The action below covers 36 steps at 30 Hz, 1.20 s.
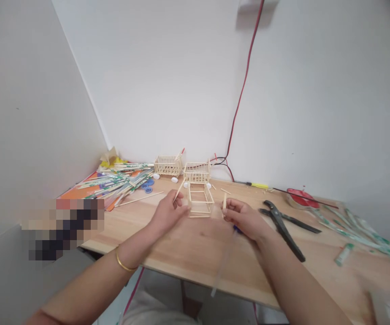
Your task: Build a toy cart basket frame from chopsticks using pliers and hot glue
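Note:
Between my hands on the wooden table stands an open box frame point(211, 197) built of thin wooden sticks. My left hand point(167, 210) is at its left side, fingers closed on a thin wooden stick point(180, 188) that points up. To the right of the frame, my right hand point(244, 217) pinches a short wooden stick piece point(224, 201) upright, apart from the frame. Below that hand, a blurred translucent rod point(220, 271) with a blue part near the palm slants toward the table's front edge; whether the hand holds it I cannot tell.
Two stick-built carts point(167, 166) with white wheels stand behind the frame. Packaged sticks point(123, 183) and blue scissors point(147, 185) lie at left. Black pliers point(284, 230), a red dish point(302, 198), a yellow-handled tool point(259, 185) and more wrappers point(360, 234) are at right, below the wall.

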Tool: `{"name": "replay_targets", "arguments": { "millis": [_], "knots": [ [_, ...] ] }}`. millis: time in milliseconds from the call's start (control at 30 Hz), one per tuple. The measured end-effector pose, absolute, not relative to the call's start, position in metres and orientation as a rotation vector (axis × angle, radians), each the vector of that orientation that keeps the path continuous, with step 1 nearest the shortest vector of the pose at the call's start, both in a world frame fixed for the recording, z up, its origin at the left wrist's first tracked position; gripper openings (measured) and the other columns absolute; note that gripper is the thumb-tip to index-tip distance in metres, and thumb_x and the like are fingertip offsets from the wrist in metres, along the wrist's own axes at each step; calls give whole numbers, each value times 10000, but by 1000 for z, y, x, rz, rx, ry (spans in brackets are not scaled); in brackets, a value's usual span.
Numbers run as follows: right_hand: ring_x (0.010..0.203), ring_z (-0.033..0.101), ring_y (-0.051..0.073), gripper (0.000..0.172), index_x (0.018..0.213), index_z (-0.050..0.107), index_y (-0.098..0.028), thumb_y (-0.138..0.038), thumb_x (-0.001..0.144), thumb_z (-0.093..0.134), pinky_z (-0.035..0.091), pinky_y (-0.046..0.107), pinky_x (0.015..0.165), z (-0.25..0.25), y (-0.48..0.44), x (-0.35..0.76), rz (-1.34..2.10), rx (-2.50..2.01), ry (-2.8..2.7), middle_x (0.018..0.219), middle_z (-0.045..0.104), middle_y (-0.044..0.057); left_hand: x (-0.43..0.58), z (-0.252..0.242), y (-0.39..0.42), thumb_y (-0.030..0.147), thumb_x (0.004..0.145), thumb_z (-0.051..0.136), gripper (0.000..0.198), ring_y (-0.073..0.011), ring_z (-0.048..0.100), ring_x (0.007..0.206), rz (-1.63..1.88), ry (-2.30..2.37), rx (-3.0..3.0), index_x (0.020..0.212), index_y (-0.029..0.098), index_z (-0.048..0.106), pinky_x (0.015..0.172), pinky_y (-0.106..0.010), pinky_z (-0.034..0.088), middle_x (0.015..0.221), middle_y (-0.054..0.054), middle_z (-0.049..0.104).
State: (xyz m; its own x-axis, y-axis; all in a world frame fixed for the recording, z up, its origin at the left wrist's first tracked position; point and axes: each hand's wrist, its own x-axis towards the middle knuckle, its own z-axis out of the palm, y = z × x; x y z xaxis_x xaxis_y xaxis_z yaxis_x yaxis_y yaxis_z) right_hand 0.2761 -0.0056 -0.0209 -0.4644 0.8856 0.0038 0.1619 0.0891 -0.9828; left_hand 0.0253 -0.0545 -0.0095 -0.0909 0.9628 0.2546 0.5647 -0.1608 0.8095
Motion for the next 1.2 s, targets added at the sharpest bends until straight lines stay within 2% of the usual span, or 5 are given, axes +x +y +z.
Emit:
{"name": "replay_targets", "arguments": {
  "millis": [233,633,933,1033,1200],
  "knots": [
    [763,553,130,258,748,567,-161,-397,707,664,413,260,711,-26,0,275,1357,-1136,-1704,916,617,35,44,-26,-37,246,655,635,223,-138,472,595,946,1894,1784,727,208,427,530,-247,286,659,25,512],
    [1053,572,203,173,801,640,-177,-323,724,692,429,356,906,-22,-21,243,1714,-635,-1929,1216,575,86,-9,-11,-24,172,705,506,59,-132,479,573,880,1963,1966,667,196,468,554,-234,296,597,27,513],
    [585,489,92,280,732,564,-161,-422,732,668,369,221,561,-22,-16,238,1537,-922,-1913,645,538,-23,-71,6,-21,217,707,529,57,-140,474,634,960,2095,1870,674,181,500,588,-242,321,652,17,524],
    [564,461,84,308,728,554,-161,-431,696,697,339,221,550,-24,-12,240,1490,-957,-1835,621,535,-35,-60,20,-37,327,736,551,152,-142,465,645,1168,2148,1738,770,179,539,592,-243,325,664,20,519],
    [606,524,104,354,788,530,-182,-413,635,750,388,245,595,-31,-9,238,1496,-897,-1679,664,581,-28,27,16,-58,448,711,615,331,-100,422,558,1143,1365,1400,871,158,618,551,-231,329,637,34,511]
  ]
}}
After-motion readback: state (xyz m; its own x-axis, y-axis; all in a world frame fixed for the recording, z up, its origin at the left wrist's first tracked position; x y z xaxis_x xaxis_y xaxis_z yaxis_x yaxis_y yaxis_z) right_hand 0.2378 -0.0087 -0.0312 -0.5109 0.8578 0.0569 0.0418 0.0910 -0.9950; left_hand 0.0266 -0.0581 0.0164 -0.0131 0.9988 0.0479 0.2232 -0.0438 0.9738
